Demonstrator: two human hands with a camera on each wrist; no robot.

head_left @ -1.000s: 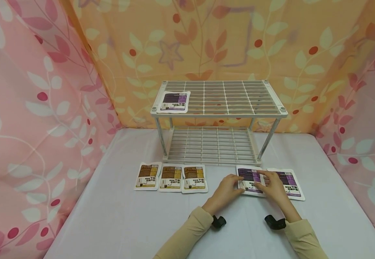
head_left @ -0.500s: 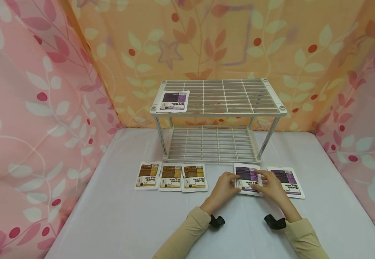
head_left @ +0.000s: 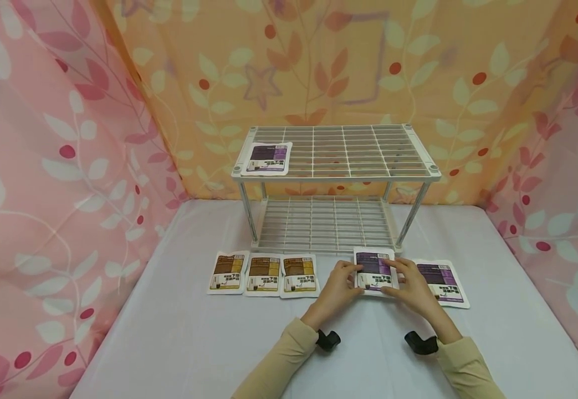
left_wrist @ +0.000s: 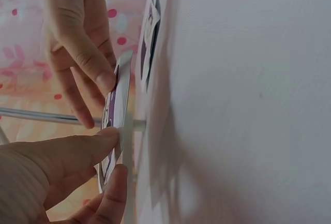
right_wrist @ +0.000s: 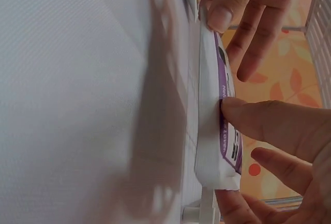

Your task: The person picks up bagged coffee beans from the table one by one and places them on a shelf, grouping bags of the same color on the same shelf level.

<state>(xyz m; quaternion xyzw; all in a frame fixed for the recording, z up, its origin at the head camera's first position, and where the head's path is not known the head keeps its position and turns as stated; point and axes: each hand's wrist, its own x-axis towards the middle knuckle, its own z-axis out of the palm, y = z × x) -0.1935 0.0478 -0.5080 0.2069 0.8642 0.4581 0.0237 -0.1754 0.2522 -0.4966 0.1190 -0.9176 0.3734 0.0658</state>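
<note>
A white pouch with a purple label (head_left: 371, 265) is held between both hands in front of the rack's right side. My left hand (head_left: 334, 287) pinches its left edge, thumb on the printed face. On the opposite edge, my right hand (head_left: 412, 288) grips it with the thumb likewise on the print. Both wrist views show the pouch (left_wrist: 118, 105) raised a little off the white cloth, with fingers under its edge. A second purple pouch (head_left: 447, 284) lies flat on the table just beyond the right hand.
A two-tier white wire rack (head_left: 358, 149) stands at the back of the table, with one purple pouch (head_left: 267, 159) on its upper shelf at the left. Brown-and-yellow pouches (head_left: 264, 275) lie in a row before the rack's left side. Patterned curtains (head_left: 59, 183) surround the table.
Both hands have shifted slightly left and toward the rack with the purple pouch, opening a wider gap from the one at the right. The other pouches stay put.
</note>
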